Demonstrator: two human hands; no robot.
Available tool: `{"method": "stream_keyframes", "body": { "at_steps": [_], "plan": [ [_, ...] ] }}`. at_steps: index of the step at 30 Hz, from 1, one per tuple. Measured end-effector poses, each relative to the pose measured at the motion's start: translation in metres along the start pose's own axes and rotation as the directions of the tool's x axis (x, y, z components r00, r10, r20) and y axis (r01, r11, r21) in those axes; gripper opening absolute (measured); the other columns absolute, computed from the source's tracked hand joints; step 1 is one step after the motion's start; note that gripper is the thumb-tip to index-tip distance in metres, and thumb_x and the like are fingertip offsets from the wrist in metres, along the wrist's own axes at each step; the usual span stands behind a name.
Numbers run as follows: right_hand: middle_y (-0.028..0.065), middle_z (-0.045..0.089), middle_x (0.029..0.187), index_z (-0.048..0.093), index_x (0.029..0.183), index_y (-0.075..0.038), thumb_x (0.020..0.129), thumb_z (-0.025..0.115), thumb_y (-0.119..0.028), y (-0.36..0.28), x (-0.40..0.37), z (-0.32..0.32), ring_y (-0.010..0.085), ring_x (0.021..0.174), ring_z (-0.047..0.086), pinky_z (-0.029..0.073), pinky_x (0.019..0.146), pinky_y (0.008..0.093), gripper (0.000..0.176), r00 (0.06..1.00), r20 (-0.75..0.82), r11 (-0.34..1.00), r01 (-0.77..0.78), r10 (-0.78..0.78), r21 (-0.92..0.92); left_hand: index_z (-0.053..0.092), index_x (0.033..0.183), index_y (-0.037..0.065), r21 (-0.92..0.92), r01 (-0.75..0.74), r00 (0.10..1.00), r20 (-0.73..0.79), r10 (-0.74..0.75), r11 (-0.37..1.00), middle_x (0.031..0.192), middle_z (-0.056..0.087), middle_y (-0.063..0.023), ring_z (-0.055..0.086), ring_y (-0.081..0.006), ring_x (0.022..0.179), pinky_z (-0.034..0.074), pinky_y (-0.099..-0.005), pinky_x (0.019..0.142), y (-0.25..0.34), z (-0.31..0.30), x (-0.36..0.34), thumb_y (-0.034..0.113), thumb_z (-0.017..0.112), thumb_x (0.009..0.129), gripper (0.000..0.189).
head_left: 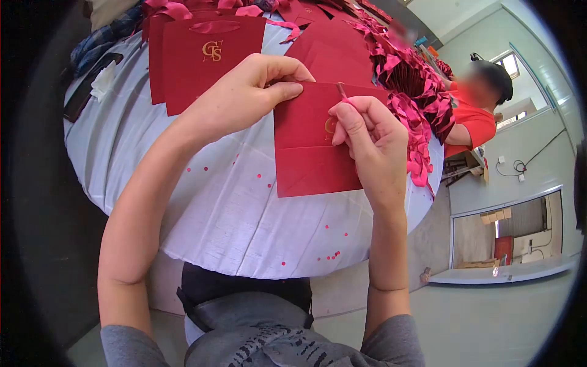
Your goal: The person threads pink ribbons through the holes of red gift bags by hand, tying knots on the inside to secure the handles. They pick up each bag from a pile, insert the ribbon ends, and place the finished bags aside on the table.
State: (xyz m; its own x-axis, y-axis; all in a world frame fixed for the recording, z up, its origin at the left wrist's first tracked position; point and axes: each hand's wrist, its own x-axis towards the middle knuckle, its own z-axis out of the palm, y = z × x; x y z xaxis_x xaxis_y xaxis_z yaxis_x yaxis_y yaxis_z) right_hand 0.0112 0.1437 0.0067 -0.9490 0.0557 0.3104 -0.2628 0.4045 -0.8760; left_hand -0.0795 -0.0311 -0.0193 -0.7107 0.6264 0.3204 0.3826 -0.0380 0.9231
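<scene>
A flat red paper gift bag (312, 165) lies in front of me on the table, its fold line running across the lower part. My left hand (251, 92) is closed on the bag's top left edge, thumb on the near face and fingers partly hidden behind. With thumb and fingertips together, my right hand (376, 137) pinches a thin ribbon end (342, 92) at the bag's top edge. That hand covers most of a gold logo on the bag.
Finished-looking red bags with ribbon handles (211, 67) stand at the left back. A long row of bags with pink ribbons (406, 79) lines the right side. Red confetti dots the white tablecloth (214, 220). A person in an orange shirt (471, 116) is at the right.
</scene>
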Motion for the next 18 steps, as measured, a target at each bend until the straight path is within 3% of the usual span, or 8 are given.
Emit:
{"method": "stream_keyframes", "body": {
  "at_steps": [2,5,8,11,13,14,16,18],
  "plan": [
    [0.0000,0.055,0.067,0.060,0.087,0.003,0.094,0.053,-0.012,0.005,0.000,0.001,0.0040,0.060,0.048,0.039,0.055,0.0189,0.018,0.993,-0.039,0.994,0.107,-0.108,-0.021,0.062,0.103,0.002,0.002,0.007,1.000,-0.004,-0.007,1.000,0.078,0.054,0.0066,0.046,-0.0016,0.072,0.037,-0.0189,0.062,-0.001,0.001,0.000,0.014,0.053,0.092,0.019],
    [-0.0004,0.054,0.065,0.060,0.086,0.003,0.094,0.053,-0.011,-0.004,-0.003,-0.002,0.0038,0.059,0.048,0.038,0.054,0.0187,0.017,1.000,-0.017,1.000,0.026,-0.026,-0.003,0.063,0.103,0.002,-0.002,0.001,1.000,-0.004,-0.001,1.000,0.077,0.054,0.0069,0.045,-0.0017,0.070,0.037,-0.0191,0.061,0.000,0.002,0.000,0.014,0.054,0.092,0.019],
    [-0.0014,0.052,0.063,0.061,0.084,0.002,0.094,0.053,-0.011,0.006,-0.001,-0.002,0.0029,0.057,0.046,0.036,0.052,0.0186,0.018,0.996,-0.018,0.996,0.084,-0.084,-0.004,0.063,0.103,0.002,-0.005,-0.016,1.000,-0.010,0.016,1.000,0.077,0.054,0.0070,0.045,-0.0017,0.070,0.037,-0.0190,0.061,0.000,0.003,-0.001,0.014,0.054,0.092,0.019],
    [-0.0043,0.052,0.066,0.062,0.083,0.002,0.093,0.053,-0.009,0.002,-0.006,0.002,0.0004,0.059,0.044,0.034,0.054,0.0158,0.017,0.998,-0.012,0.991,0.055,-0.057,-0.124,0.063,0.103,0.001,0.002,-0.002,1.000,0.001,0.002,1.000,0.079,0.055,0.0063,0.046,-0.0015,0.072,0.038,-0.0188,0.062,0.004,0.001,-0.003,0.013,0.054,0.091,0.019],
    [-0.0049,0.052,0.066,0.061,0.083,0.002,0.091,0.056,-0.007,0.007,-0.007,0.006,-0.0009,0.060,0.042,0.033,0.053,0.0155,0.014,0.985,-0.041,0.958,0.154,-0.168,-0.240,0.063,0.102,0.001,0.005,0.009,1.000,0.019,-0.009,1.000,0.081,0.056,0.0056,0.048,-0.0015,0.075,0.039,-0.0189,0.064,0.005,0.004,-0.002,0.011,0.054,0.091,0.018],
    [0.0019,0.049,0.056,0.058,0.078,0.000,0.086,0.062,-0.007,0.011,-0.006,0.008,0.0044,0.049,0.042,0.034,0.044,0.0236,0.012,0.973,-0.073,0.943,0.192,-0.219,-0.270,0.062,0.099,-0.002,-0.004,-0.034,0.999,-0.029,0.034,0.999,0.076,0.054,0.0039,0.047,-0.0030,0.071,0.039,-0.0207,0.062,0.003,0.007,-0.002,0.008,0.053,0.090,0.016],
    [0.0036,0.049,0.055,0.057,0.077,0.000,0.085,0.062,-0.006,0.014,-0.006,0.012,0.0066,0.048,0.043,0.035,0.044,0.0248,0.011,0.960,-0.090,0.921,0.224,-0.265,-0.319,0.060,0.095,-0.005,-0.009,-0.083,0.994,-0.075,0.082,0.997,0.072,0.052,0.0023,0.046,-0.0045,0.068,0.038,-0.0224,0.059,0.003,0.008,-0.002,0.004,0.051,0.089,0.014],
    [0.0074,0.049,0.055,0.057,0.076,-0.001,0.083,0.063,-0.005,0.012,-0.007,0.015,0.0137,0.045,0.047,0.037,0.044,0.0286,0.011,0.935,-0.116,0.877,0.265,-0.336,-0.402,0.062,0.102,-0.003,0.047,-0.028,0.999,-0.041,0.030,0.998,0.090,0.060,0.0017,0.053,-0.0037,0.084,0.045,-0.0209,0.074,0.005,0.006,-0.002,0.005,0.056,0.089,0.017]
  ]
}}
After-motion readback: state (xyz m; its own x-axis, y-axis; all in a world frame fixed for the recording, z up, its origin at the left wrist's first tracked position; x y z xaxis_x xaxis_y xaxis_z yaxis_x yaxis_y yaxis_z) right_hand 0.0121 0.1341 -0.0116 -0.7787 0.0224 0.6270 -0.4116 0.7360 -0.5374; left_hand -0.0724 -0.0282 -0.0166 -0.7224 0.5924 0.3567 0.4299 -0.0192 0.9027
